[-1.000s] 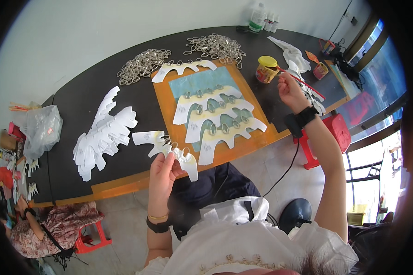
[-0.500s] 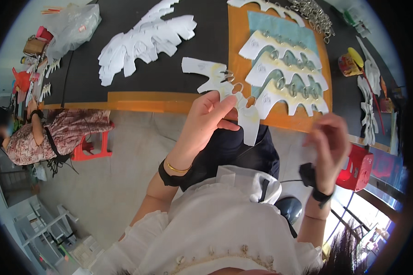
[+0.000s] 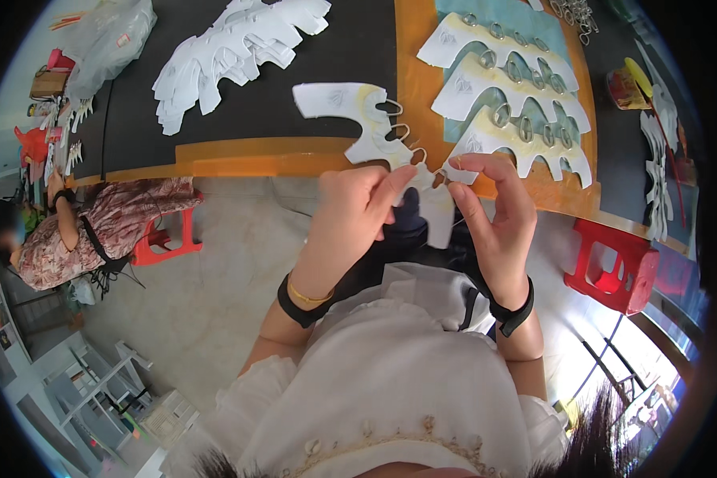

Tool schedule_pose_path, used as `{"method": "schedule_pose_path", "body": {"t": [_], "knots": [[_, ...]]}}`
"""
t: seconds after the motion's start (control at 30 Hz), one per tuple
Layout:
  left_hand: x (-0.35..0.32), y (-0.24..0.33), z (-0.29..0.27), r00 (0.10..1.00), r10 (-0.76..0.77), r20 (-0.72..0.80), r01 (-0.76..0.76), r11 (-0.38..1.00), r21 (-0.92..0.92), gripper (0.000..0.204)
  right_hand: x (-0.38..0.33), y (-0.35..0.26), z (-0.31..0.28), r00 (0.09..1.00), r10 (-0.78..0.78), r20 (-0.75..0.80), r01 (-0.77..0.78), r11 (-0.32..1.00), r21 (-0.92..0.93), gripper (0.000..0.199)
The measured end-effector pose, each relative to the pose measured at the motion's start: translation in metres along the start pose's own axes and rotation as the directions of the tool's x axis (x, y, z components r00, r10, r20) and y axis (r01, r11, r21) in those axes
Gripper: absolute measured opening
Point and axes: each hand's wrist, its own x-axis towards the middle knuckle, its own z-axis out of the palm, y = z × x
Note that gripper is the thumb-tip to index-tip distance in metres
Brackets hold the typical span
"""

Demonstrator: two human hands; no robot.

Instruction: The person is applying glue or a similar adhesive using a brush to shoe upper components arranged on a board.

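Evidently, the left hand (image 3: 350,203) pinches a white scalloped piece (image 3: 370,119) that projects past the table's orange front edge (image 3: 247,159); bare black tabletop separates it from the white stack (image 3: 235,60). The right hand's (image 3: 502,219) thumb and forefinger nearly meet at an end ring (image 3: 440,177); grip cannot be told. Left fingertips are partly hidden; the ring pile (image 3: 573,16) is cut off.

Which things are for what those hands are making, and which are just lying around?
Seem to belong:
- white cut-out in the left hand
- looped cut-outs on the board
- heap of white cut-outs
- pile of metal loops

Seem just lying around:
- plastic bag
- red stool at right
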Motion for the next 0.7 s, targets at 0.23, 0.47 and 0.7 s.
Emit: {"method": "schedule_pose_path", "body": {"t": [0.23, 0.47, 0.7], "knots": [[-0.003, 0.002, -0.010, 0.702, 0.616, -0.358, -0.378, 0.748, 0.546, 0.019, -0.015, 0.007, 0.004, 0.996, 0.080, 0.050, -0.086, 0.988, 0.128, 0.024], [0.005, -0.011, -0.023, 0.763, 0.646, -0.024, -0.535, 0.652, 0.538, 0.017, -0.019, 0.010, 0.002, 0.986, 0.139, 0.093, -0.154, 0.973, 0.175, 0.024], [0.026, -0.008, -0.024, 0.643, 0.761, 0.089, -0.655, 0.486, 0.579, 0.013, -0.016, 0.000, 0.001, 0.937, 0.290, 0.194, -0.344, 0.862, 0.372, 0.028]]}}
